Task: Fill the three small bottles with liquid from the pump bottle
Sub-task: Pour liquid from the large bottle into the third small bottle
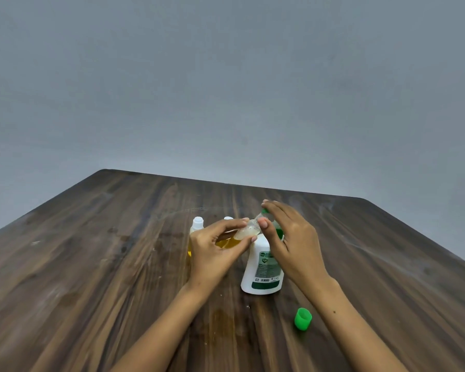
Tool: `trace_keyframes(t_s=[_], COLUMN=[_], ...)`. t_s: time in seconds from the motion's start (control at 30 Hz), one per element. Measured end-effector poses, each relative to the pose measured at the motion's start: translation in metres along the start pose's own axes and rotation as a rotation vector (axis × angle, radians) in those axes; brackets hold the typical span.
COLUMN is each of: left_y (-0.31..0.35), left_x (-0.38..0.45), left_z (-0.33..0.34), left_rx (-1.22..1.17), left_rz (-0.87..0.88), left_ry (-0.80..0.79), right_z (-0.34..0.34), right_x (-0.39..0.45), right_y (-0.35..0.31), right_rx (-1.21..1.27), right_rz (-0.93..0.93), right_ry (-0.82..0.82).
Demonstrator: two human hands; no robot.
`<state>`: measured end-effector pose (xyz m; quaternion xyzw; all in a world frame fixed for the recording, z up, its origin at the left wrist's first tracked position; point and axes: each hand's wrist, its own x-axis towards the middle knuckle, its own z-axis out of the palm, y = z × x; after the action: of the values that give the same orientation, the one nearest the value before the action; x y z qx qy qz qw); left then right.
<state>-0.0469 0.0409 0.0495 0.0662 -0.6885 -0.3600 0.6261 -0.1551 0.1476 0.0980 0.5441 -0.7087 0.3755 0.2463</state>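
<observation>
The small bottle (pixel 246 233) being filled is held in the air, tilted on its side, with its open neck up against the green pump head (pixel 265 211) of the pump bottle (pixel 263 267). It is clear plastic with yellow liquid in its lower part, so it should be light, a little springy under pressure and likely slippery if any soap has run down the outside. A firm squeeze could push liquid back out of the neck; a hold round the body, well below the mouth, looks safest, and that is roughly where it is held.

The left hand (pixel 215 247) reaches in from the near left, forearm low over the desk (pixel 91 264), its fingers (pixel 234 224) and thumb curled round the body of the small bottle. The right hand (pixel 287 237) comes in from the near right and arches over the pump bottle, fingers spread and fairly straight across the pump head, thumb tip by the small bottle's neck. It seems to be pressing down rather than gripping.

The pump bottle stands upright near the middle of the desk; being white, squat and wide at the base, it should stay steady under the pressing. Two more small bottles with white caps, one (pixel 198 224) to the far left and one (pixel 228 218) behind the left hand, stand just beyond. A loose green cap (pixel 303 318) lies on the desk to the near right.
</observation>
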Motion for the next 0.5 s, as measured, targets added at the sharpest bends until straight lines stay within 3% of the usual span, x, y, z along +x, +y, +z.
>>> trace_keyframes(t_s=[0.17,0.5], left_y=[-0.002,-0.001], left_x=[0.000,-0.001], left_z=[0.001,0.000], left_rx=[0.023,0.035], left_rz=[0.026,0.030], left_ry=[-0.009,-0.005], right_z=[0.011,0.007], right_x=[-0.009,-0.004], right_y=[-0.002,-0.005], right_rx=[0.022,-0.013], right_rz=[0.052,0.032], right_ry=[0.106,0.108])
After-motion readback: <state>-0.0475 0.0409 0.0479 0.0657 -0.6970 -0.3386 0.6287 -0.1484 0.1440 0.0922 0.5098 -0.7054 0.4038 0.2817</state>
